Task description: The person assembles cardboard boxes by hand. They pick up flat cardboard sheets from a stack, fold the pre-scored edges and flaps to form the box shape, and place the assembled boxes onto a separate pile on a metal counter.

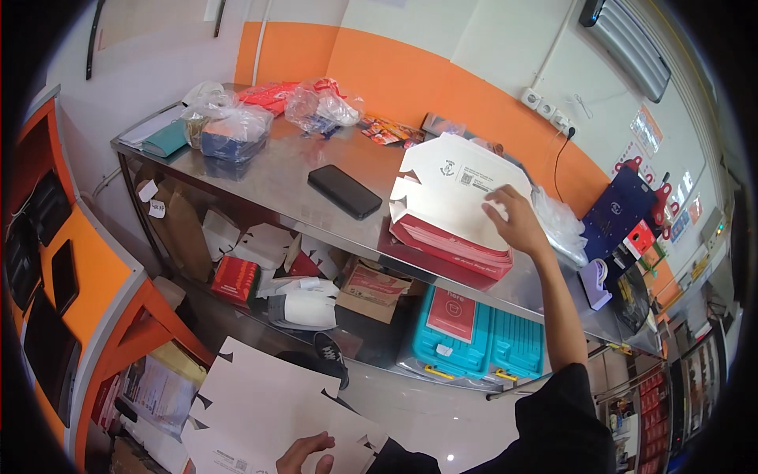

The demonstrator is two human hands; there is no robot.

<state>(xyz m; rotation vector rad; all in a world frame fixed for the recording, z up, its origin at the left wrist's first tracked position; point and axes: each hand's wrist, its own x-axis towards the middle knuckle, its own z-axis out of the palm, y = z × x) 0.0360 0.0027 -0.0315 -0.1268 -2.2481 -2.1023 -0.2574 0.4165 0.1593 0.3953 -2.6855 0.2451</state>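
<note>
My right hand (517, 221) is over a stack of flat, unfolded cartons (458, 178) on the steel table. Its fingers are bent and apart, close to the white top sheet; whether they touch it is unclear. Red edges of the lower cartons show along the stack's front. Low in view, a white flat carton (264, 399) with notched edges stretches before me. Against its printed side is my left hand (306, 456), cut off by the lower edge, its fingers curved and the thumb apart. What supports this carton is hidden.
On the steel table (288, 189) lie a black rectangular device (345, 191), plastic-wrapped items (234, 130) and a teal book (165, 137). Turquoise bins (452, 332) and cartons fill the shelf below. An orange counter (103, 268) stands left. A shoe (329, 357) shows beyond the lower carton.
</note>
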